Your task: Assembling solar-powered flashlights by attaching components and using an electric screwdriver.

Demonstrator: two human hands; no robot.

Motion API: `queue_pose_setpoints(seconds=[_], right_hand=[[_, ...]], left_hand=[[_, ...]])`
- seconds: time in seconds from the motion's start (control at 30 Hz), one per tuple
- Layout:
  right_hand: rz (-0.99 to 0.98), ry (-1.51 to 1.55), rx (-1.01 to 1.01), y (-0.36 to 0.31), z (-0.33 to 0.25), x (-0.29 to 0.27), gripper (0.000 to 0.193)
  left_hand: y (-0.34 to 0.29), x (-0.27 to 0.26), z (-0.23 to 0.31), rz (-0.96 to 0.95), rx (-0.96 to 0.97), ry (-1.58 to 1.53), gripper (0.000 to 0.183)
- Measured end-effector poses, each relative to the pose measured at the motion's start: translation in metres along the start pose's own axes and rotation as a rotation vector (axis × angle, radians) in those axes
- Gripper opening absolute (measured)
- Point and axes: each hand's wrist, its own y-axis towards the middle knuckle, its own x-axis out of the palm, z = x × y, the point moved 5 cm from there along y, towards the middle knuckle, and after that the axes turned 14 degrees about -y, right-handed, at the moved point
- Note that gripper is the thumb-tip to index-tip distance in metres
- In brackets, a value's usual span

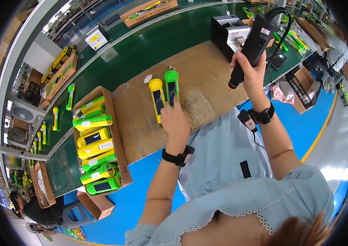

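My right hand (254, 74) is wrapped round a black electric screwdriver (256, 39), raised above the bench with its tip slanting down to the left. Side by side on the brown cardboard mat lie a yellow flashlight (156, 92) and a green flashlight (171, 84), each with a dark solar panel facing up. My left hand (176, 125) rests at their lower ends. Its index finger is stretched onto the green one, and the other fingers touch the yellow one. Near the flashlight heads lie a loose clear reflector piece (148, 78) and a small metallic part (171, 68).
Left of the cardboard mat (135, 139) stands a carton (121, 164) full of yellow and green flashlights. A black-and-silver machine (227, 33) sits at the back right. More flashlights line the green bench (141, 45). The screwdriver's coiled cable (278, 14) loops rightward. A co-worker (338, 49) is far right.
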Motion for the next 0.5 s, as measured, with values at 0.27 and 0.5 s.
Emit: queue_pose_setpoints(seconds=[0.27, 0.5], right_hand=[[-0.019, 0.096, 0.06, -0.015, 0.003, 0.022, 0.045], [-0.239, 0.227, 0.038, -0.029, 0.003, 0.022, 0.049]], left_hand=[[-0.001, 0.022, 0.014, -0.412, 0.125, -0.396, 0.065], [0.004, 0.017, 0.057, -0.063, 0.474, -0.334, 0.062]])
